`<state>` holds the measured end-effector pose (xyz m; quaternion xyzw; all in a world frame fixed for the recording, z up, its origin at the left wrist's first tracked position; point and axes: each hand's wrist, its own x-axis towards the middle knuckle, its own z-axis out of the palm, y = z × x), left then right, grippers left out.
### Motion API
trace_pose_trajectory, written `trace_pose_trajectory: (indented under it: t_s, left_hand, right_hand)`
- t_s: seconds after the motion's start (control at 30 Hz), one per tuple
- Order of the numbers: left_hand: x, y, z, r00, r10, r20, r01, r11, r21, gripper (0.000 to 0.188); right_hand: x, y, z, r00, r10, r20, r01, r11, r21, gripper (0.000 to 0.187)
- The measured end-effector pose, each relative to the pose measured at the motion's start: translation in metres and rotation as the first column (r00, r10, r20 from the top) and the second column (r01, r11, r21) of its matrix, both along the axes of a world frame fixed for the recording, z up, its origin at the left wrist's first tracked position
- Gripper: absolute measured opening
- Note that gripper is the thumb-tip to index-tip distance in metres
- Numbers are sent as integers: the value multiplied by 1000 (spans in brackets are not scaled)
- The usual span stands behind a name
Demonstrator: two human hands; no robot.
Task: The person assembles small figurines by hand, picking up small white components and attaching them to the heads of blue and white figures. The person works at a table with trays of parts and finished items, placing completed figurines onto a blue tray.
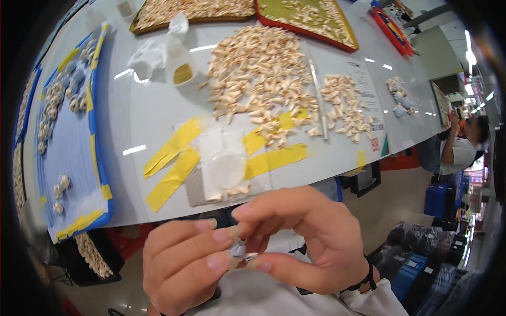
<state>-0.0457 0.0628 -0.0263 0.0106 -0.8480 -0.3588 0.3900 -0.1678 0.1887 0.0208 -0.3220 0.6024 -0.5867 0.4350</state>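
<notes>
Just off the table's near edge, my two hands come together. My left hand pinches a small rounded piece, grey-blue and cream, between thumb and fingertips. My right hand curls in from the other side, thumb and fingers closed at the same piece; a tiny whitish bit shows by its thumb tip, too small to name. Beyond them a round translucent lid lies on a white sheet, with a few cream pointed pieces beside it. Yellow tape strips surround the sheet.
A large heap of cream pointed pieces covers the table's middle, a metal rod beside it. A blue tray with small round pieces stands left. Behind are a bottle and a red-rimmed tray. Another person sits right.
</notes>
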Motion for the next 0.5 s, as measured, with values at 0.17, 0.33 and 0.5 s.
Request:
trace_pose_trajectory:
  t_s: [0.17,0.33,0.5]
  left_hand:
    - [-4,9,18,997,-6,76,22,978,-205,37]
    - [17,-21,24,980,194,42,-173,939,-296,41]
    - [76,-113,34,610,685,398,-561,728,-393,37]
  right_hand:
    - [-9,3,12,951,94,-293,-89,996,30,39]
    - [-78,35,21,708,-372,-601,525,846,94,25]
    - [-222,127,-13,332,-61,-941,720,661,211,25]
